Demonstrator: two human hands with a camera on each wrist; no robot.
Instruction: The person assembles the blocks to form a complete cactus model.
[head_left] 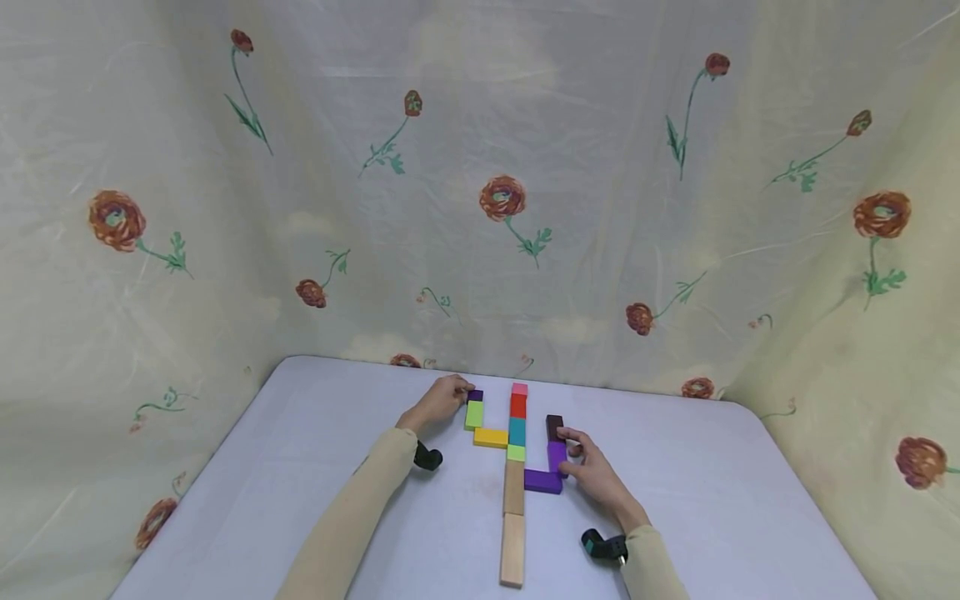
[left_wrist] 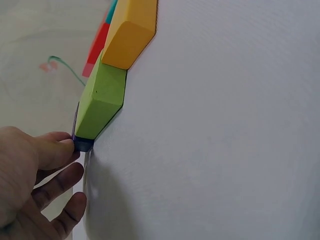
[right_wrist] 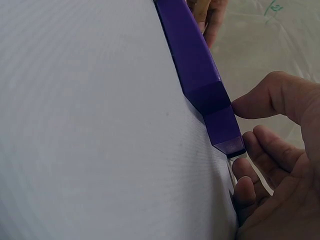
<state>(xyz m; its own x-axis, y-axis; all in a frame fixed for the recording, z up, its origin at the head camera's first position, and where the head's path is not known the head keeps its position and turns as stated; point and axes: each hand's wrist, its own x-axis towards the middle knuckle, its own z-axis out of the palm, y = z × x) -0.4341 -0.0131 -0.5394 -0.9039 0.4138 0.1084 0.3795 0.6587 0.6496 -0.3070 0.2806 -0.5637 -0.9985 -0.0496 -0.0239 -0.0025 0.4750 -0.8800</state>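
My left hand (head_left: 444,398) pinches a small dark purple block (head_left: 476,395) between thumb and index fingertips. That block touches the far end of a lime green block (left_wrist: 102,97), which adjoins a yellow block (head_left: 491,437). My right hand (head_left: 596,471) touches the other branch, its thumb and index finger spread apart. Its thumb rests at an upright violet block (head_left: 556,456), while the index finger reaches a dark brown block (head_left: 554,427) at the far end. A purple block (head_left: 543,481) lies crosswise below. In the right wrist view the thumb meets the blocks' edge.
Between the hands runs a column of blocks: pink (head_left: 520,388), red (head_left: 518,406), teal (head_left: 517,432), light green (head_left: 516,452) and two plain wooden ones (head_left: 513,550). All lie flat on a white table (head_left: 247,517). Flowered cloth (head_left: 570,275) hangs behind.
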